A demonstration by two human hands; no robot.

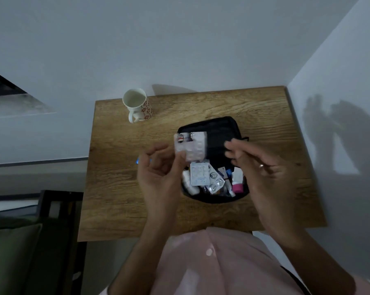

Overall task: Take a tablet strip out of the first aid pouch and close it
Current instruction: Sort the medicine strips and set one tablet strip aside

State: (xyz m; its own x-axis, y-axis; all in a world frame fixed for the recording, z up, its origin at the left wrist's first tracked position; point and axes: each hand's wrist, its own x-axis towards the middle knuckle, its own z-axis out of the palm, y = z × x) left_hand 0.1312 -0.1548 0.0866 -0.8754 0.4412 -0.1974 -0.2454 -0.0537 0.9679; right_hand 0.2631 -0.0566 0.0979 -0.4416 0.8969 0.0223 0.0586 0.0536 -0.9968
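A black first aid pouch lies open on the wooden table. Its near half holds several tablet strips, a white roll and a pink-capped bottle. My left hand is raised above the pouch's left edge and pinches a pale tablet strip with a smaller strip in front of it. My right hand hovers over the pouch's right side with fingers apart and holds nothing.
A white mug with red flowers stands at the table's far left corner. A small blue object peeks out behind my left hand. Walls close in behind and to the right. A dark chair stands at the left.
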